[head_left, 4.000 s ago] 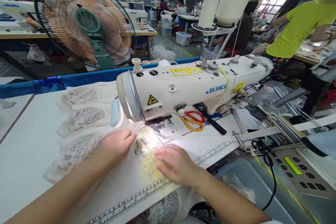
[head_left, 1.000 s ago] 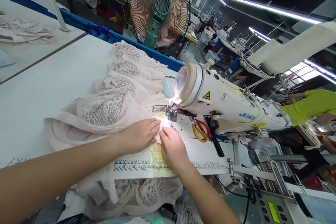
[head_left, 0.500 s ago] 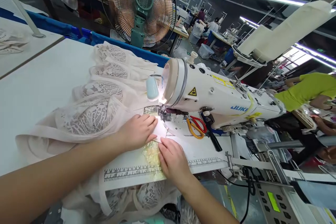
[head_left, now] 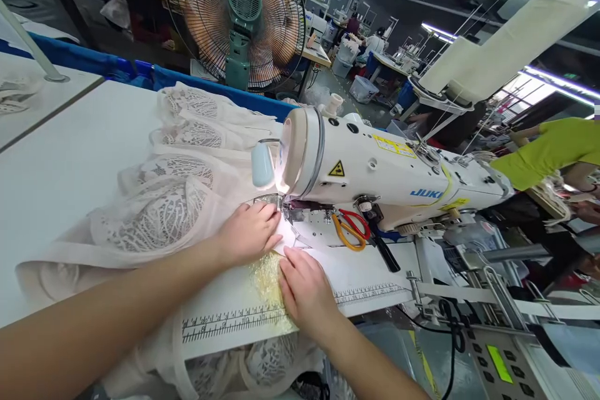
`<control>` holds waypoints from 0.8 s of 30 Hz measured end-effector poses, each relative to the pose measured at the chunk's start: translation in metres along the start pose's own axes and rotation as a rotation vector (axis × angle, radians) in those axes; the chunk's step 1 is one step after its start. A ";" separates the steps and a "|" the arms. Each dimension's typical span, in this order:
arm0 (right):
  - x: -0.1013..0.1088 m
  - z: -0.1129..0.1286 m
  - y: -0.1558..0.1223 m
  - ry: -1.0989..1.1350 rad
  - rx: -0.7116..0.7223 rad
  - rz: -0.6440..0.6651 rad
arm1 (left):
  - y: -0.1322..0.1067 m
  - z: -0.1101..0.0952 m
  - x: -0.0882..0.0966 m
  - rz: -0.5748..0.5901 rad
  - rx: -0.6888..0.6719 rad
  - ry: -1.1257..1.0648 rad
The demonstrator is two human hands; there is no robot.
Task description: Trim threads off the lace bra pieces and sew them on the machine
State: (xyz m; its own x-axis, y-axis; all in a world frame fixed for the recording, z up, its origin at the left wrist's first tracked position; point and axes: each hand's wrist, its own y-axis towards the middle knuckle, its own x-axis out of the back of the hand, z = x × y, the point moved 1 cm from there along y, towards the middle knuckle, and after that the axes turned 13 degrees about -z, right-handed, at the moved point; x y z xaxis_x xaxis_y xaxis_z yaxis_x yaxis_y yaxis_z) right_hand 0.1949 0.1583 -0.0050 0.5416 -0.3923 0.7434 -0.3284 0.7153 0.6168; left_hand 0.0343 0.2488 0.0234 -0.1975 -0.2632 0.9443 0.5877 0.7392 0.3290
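My left hand (head_left: 250, 232) presses down on a small white fabric piece (head_left: 287, 235) just in front of the sewing machine's needle area (head_left: 284, 205), its fingers curled close to the presser foot. My right hand (head_left: 307, 287) grips the near edge of this piece between thumb and fingers. The two hands almost touch. Cream bras with lace cups (head_left: 164, 212) lie in a row left of the machine, behind my left forearm. The white JUKI sewing machine (head_left: 370, 162) stands to the right of my hands. Whether the fabric piece joins a bra is hidden.
Thread snips with orange and red handles (head_left: 349, 231) lie on the machine bed. A printed ruler (head_left: 234, 319) runs along the bed's front edge, near a yellowish taped patch (head_left: 269, 284). More lace bras (head_left: 272, 359) hang below. Behind stands a fan (head_left: 239, 25); a person in a yellow-green shirt (head_left: 557, 150) is at right.
The camera view has shifted slightly, so the machine and bras sit a little further left. Both hands stay on the fabric piece, in nearly the same pose.
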 end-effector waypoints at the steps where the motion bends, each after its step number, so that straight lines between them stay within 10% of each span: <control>1: 0.000 0.000 0.000 -0.002 -0.005 0.005 | -0.001 0.000 -0.001 -0.002 -0.002 -0.001; 24: -0.014 0.004 0.022 0.079 -0.034 -0.004 | -0.028 -0.008 0.005 -0.086 -0.173 -0.001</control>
State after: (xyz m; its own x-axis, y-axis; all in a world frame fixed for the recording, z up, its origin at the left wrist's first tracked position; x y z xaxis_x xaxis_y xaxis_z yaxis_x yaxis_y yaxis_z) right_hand 0.1770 0.1771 -0.0005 0.6030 -0.3491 0.7173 -0.3004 0.7337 0.6095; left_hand 0.0228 0.2222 0.0193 -0.2539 -0.3200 0.9128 0.6945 0.5965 0.4023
